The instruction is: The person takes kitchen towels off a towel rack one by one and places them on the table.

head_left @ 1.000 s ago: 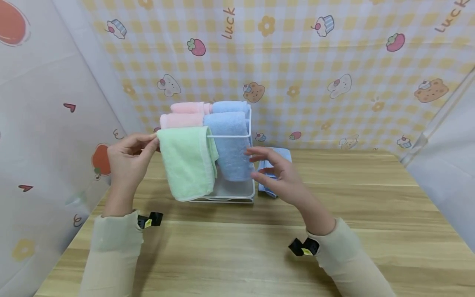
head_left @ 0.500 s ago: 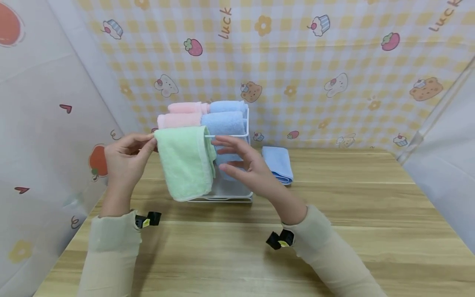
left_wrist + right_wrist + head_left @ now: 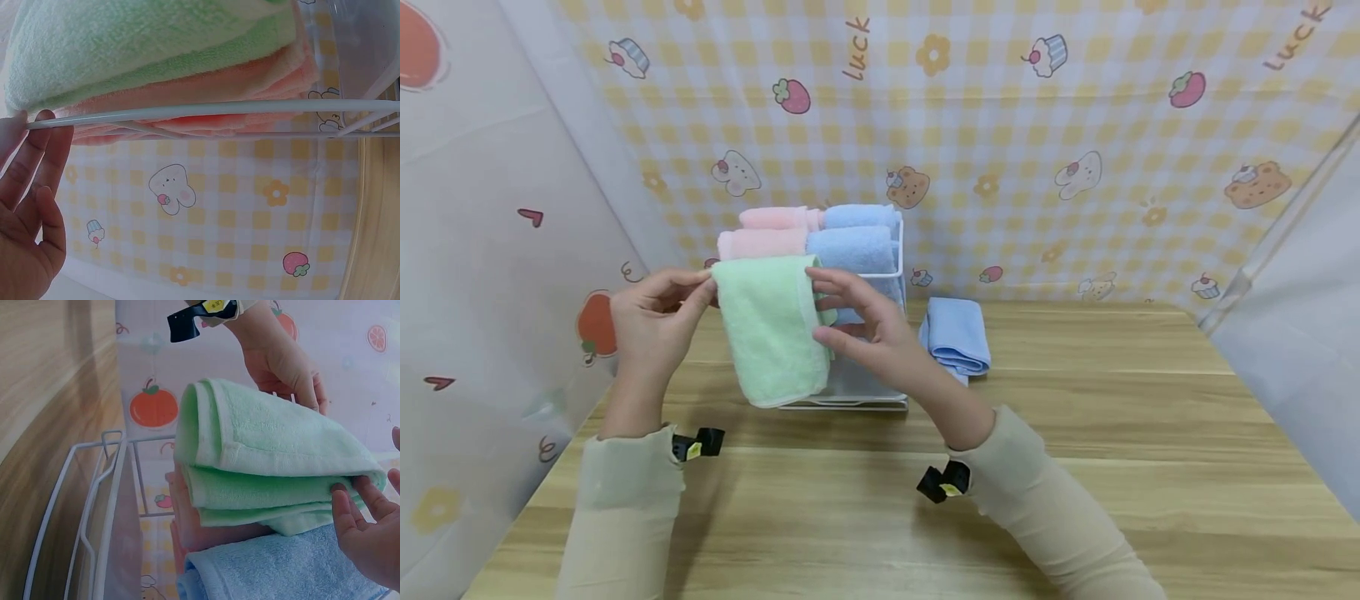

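A folded light green towel (image 3: 767, 329) hangs over the front rail of a white wire basket (image 3: 868, 275). My left hand (image 3: 658, 317) is at the towel's upper left corner; in the left wrist view its thumb and fingers pinch the end of the white rail, right beside the towel. My right hand (image 3: 868, 321) reaches across the basket front, fingers spread and slightly bent, fingertips at the towel's right edge. In the right wrist view those fingertips (image 3: 338, 487) touch the green towel's layers near the top fold. Folded pink towels (image 3: 763, 243) and blue towels (image 3: 850, 248) fill the basket behind.
To the right of the basket, a folded blue cloth (image 3: 957, 337) lies on the wooden table (image 3: 1075, 417). Behind hangs a yellow checked curtain (image 3: 985, 125), and a white printed sheet (image 3: 490, 292) covers the left side.
My right hand has moved left from the basket's right side, past the blue towel, to the green towel's right edge. My left hand and the green towel have stayed in place.
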`<state>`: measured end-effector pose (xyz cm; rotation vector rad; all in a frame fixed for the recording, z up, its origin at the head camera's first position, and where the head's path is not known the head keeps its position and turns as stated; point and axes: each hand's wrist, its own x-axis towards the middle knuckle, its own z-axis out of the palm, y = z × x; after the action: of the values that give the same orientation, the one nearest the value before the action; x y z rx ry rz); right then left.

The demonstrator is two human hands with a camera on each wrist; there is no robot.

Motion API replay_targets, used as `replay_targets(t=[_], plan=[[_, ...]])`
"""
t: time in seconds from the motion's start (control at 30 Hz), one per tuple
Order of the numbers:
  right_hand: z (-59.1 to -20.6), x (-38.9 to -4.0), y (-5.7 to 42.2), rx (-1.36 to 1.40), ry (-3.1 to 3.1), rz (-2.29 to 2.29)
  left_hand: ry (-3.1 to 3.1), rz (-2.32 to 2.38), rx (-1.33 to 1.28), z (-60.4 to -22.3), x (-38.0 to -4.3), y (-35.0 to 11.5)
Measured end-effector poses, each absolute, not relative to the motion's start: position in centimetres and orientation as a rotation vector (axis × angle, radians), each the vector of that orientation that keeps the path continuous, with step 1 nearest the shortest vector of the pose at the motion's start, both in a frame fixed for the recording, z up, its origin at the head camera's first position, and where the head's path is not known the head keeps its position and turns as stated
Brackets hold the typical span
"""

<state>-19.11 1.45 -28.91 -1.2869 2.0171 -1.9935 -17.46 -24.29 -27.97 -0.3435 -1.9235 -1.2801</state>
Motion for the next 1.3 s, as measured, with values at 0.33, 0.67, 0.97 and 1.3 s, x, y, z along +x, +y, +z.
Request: replay_targets(t=[0.33,0.67,0.97,1.3], plan=[[-28.2,-19.7,-0.2,-1.281,1.942,-1.958,-1.901,-1.31,-0.348,-28.2,-17.6,-24.4],[-27.4,-20.5,-1.8,-1.115,1.835,-2.024,-1.909,-1.302,-0.354,-28.2,-17.6,-24.5],[-26.5,-20.6,-3.3,-1.044,1.879,-2.017,-1.899,-1.316,-0.354,-28.2,-17.7,-24.7],[-26.5,-20.4,-3.6,-1.036,1.94,-2.034,-1.934,-1.306,-0.314,-27.9,-17.5,-24.4]])
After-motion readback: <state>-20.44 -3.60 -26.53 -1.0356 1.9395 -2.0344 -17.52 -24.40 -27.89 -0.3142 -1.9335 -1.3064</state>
